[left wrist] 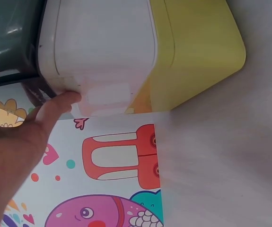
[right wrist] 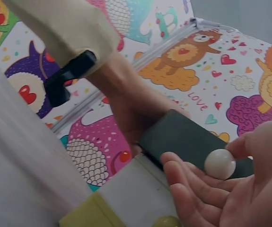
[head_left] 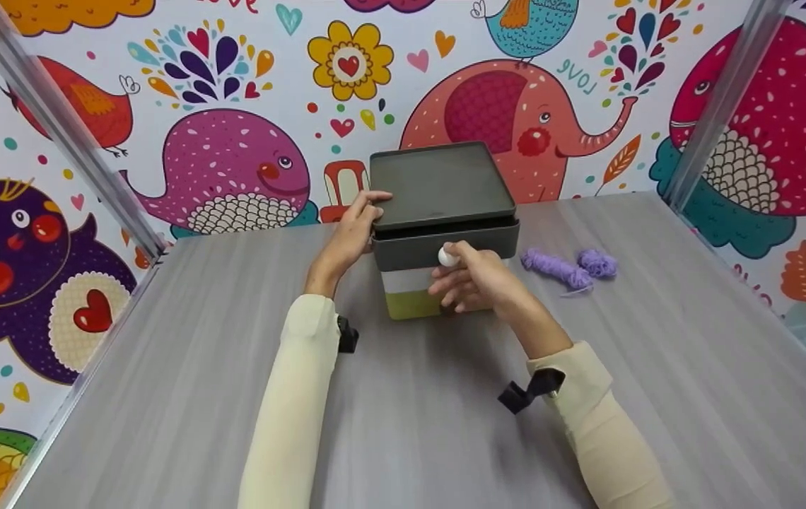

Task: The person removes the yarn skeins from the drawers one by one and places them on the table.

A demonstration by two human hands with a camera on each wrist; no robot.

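Observation:
A small chest of stacked drawers (head_left: 438, 180) stands on the table, dark grey above, white in the middle and yellow-green below. Below its top panel, a narrow dark gap shows above the front of the grey drawer (head_left: 410, 254). My right hand (head_left: 481, 279) pinches the white round knob (right wrist: 220, 164) on that drawer, thumb above and fingers beneath. On the chest's left side rests my left hand (head_left: 350, 237), fingertips over the top edge. In the left wrist view, a finger (left wrist: 62, 101) touches the white side (left wrist: 102, 38). Some left-hand fingers are hidden.
Two bundles of purple yarn, one long (head_left: 557, 268) and one round (head_left: 597, 263), lie right of the chest. A printed cartoon panel (head_left: 353, 141) rises directly behind it. Metal posts (head_left: 714, 106) stand at the table's back corners.

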